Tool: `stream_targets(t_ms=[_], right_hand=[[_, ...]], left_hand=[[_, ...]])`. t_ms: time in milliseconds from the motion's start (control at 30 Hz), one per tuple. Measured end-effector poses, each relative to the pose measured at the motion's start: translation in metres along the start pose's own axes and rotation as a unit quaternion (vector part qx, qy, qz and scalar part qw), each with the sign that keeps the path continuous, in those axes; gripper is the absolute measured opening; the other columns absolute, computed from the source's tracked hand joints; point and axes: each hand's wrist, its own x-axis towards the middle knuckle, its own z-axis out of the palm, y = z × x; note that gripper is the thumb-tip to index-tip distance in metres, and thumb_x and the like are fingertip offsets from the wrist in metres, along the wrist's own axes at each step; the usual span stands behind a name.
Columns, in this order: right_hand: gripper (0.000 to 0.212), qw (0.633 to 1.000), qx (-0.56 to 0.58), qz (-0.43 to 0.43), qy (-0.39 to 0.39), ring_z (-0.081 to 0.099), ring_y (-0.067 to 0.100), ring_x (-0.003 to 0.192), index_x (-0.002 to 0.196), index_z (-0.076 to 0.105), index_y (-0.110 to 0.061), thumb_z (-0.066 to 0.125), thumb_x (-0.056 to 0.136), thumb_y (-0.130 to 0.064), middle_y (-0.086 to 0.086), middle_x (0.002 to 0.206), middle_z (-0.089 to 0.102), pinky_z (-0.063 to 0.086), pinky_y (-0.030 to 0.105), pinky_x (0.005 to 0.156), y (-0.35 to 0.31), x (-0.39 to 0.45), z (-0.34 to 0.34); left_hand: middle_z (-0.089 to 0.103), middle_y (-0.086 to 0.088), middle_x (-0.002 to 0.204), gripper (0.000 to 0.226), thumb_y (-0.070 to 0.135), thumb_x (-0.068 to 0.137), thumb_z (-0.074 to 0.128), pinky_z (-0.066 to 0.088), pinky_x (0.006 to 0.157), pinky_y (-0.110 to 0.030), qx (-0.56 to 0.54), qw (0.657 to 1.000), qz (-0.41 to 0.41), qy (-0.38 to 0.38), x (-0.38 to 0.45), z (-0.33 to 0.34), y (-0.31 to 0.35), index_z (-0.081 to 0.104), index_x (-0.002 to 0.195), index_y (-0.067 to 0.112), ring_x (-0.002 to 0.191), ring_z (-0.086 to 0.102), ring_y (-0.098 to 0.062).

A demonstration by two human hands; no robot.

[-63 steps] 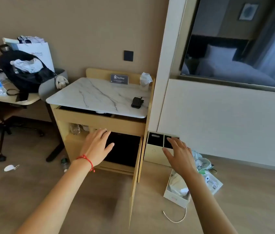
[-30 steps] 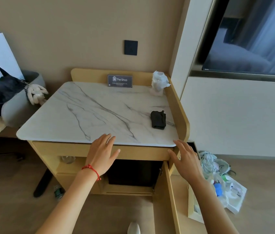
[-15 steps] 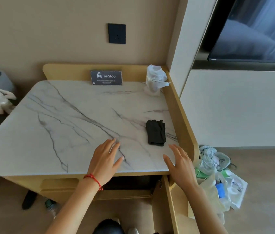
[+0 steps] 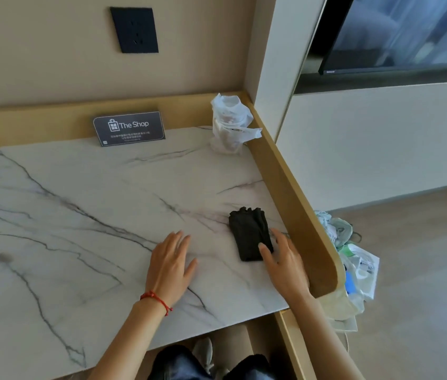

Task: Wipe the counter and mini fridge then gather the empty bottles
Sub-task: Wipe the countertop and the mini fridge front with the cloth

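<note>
On the marble worktop (image 4: 66, 215), left to right: left hand (image 4: 169, 267) lies flat, palm down, fingers spread, holding nothing; red string bracelet (image 4: 156, 298) at the wrist. Behind it, a dark sign (image 4: 129, 128) reading "The Shop" leans on the wooden back rim. Black folded cloth (image 4: 248, 233) lies near the right rim. Right hand (image 4: 285, 263) open, fingers extended, fingertips touching the cloth's near right edge, not gripping. Crumpled white wrapper (image 4: 230, 123) stands in the back right corner. Beyond the rim, a pile of bags (image 4: 354, 261) on the floor. No bottles in view.
</note>
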Motion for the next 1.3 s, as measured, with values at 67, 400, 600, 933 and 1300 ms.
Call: stream_targets(t_ms=[67, 400, 600, 933, 1300], right_hand=[[0.051, 0.999, 0.024, 0.024, 0.005, 0.043, 0.02, 0.126, 0.137, 0.035, -0.019, 0.047, 0.092, -0.039, 0.005, 0.138, 0.047, 0.038, 0.034, 0.099, -0.006, 0.01, 0.008], [0.059, 0.996, 0.044, 0.072, 0.021, 0.041, 0.023, 0.127, 0.138, 0.033, -0.017, 0.058, 0.087, -0.034, 0.007, 0.139, 0.044, 0.037, 0.035, 0.099, -0.016, 0.042, 0.026], [0.073, 0.982, 0.106, 0.159, 0.002, 0.042, 0.028, 0.128, 0.139, 0.029, -0.008, 0.069, 0.08, -0.026, 0.012, 0.14, 0.044, 0.041, 0.038, 0.099, -0.023, 0.056, 0.03], [0.043, 0.981, 0.115, 0.156, -0.021, 0.06, 0.026, 0.09, 0.106, 0.056, -0.005, 0.07, 0.077, -0.033, 0.007, 0.096, 0.063, 0.047, 0.032, 0.069, -0.016, 0.055, 0.026], [0.042, 0.954, 0.252, 0.157, -0.048, 0.057, 0.02, 0.091, 0.116, 0.052, -0.013, 0.067, 0.08, -0.028, 0.003, 0.104, 0.058, 0.052, 0.034, 0.076, -0.005, 0.009, 0.016]], left_hand=[[0.062, -0.022, 0.116, 0.051, 0.037, 0.079, 0.041, 0.05, 0.082, -0.049, 0.0, 1.0, 0.012, 0.003, 0.006, 0.008, -0.007, 0.057, 0.113, 0.002, 0.105, 0.059, -0.038], [0.056, -0.019, 0.127, 0.051, 0.039, 0.08, 0.041, 0.034, 0.096, -0.05, 0.004, 1.0, 0.005, -0.01, 0.01, 0.03, -0.013, 0.052, 0.119, 0.01, 0.12, 0.039, -0.028], [0.055, -0.018, 0.129, 0.052, 0.038, 0.08, 0.041, 0.026, 0.098, -0.047, 0.008, 1.0, 0.008, -0.006, 0.01, 0.03, -0.012, 0.055, 0.12, 0.008, 0.122, 0.037, -0.027], [0.053, -0.019, 0.13, 0.049, 0.034, 0.083, 0.039, 0.026, 0.101, -0.044, 0.009, 0.999, -0.036, 0.001, -0.01, 0.029, -0.003, 0.052, 0.121, 0.006, 0.123, 0.035, -0.027], [0.055, -0.022, 0.125, 0.049, 0.042, 0.095, 0.024, 0.038, 0.098, -0.048, 0.013, 0.995, -0.096, 0.022, -0.069, 0.018, 0.002, 0.048, 0.12, 0.007, 0.12, 0.038, -0.028]])
